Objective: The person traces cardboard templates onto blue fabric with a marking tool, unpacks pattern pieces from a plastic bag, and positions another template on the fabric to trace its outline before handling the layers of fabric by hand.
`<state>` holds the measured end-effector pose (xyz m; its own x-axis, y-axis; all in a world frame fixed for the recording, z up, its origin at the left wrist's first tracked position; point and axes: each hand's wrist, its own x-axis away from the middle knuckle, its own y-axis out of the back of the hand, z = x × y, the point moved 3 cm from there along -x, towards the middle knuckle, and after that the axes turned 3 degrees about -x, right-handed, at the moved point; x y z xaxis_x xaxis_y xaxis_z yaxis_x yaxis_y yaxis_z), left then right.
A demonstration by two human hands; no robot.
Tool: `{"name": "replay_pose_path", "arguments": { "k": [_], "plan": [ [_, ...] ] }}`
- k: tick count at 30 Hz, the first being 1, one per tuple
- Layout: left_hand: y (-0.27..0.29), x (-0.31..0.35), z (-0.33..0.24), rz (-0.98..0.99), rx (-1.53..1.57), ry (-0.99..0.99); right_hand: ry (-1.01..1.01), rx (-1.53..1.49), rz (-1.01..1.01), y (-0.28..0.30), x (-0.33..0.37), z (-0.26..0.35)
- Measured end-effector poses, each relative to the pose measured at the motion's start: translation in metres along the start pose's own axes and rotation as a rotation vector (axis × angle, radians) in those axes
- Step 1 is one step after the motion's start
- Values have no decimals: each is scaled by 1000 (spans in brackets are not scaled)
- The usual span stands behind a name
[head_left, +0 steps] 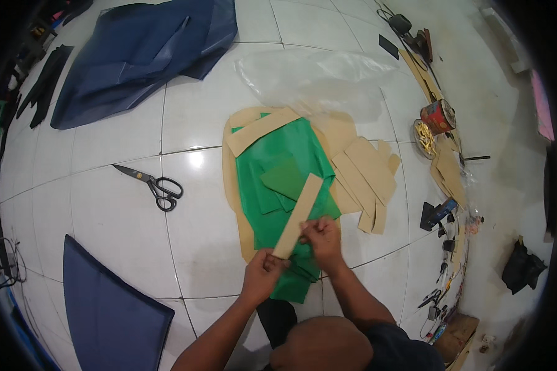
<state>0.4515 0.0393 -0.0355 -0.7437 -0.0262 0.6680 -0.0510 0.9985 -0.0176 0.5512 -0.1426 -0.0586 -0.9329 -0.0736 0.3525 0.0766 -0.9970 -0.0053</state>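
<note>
A narrow tan cardboard strip (299, 213) slants over a pile of green sheet material (260, 167). My left hand (265, 271) pinches its lower end. Along its right edge, the closed fingers of my right hand (322, 240) grip the strip, their tips partly hidden. Beneath the green sheets lies a large tan cardboard piece with rounded corners (230, 191). Another tan strip (263, 131) rests across the top of the green pile. To the right, several tan cut pieces (368, 170) overlap one another.
Black-handled scissors (158, 185) lie on the white tiles at left. Dark blue sheets (136, 62) spread at the far left, and a blue cut panel (108, 309) sits near left. Clear plastic (315, 74) lies beyond the pile. A red tin (437, 117) stands by the right wall.
</note>
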Motion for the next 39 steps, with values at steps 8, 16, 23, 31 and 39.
{"name": "replay_pose_path", "arguments": {
  "k": [8,16,23,31,39],
  "plan": [
    [44,-7,24,-373,-337,-425,452,1083,-622,115,-60,60],
    [69,2,33,-345,-593,-454,947,991,192,-110,-157,93],
    [64,-5,37,-242,-564,-473,1016,1477,256,-122,-225,70],
    [68,2,29,-286,-587,-463,1021,495,-441,6,-145,138],
    [65,-9,35,-319,-531,-419,507,145,-1142,213,-138,109]
  ]
}}
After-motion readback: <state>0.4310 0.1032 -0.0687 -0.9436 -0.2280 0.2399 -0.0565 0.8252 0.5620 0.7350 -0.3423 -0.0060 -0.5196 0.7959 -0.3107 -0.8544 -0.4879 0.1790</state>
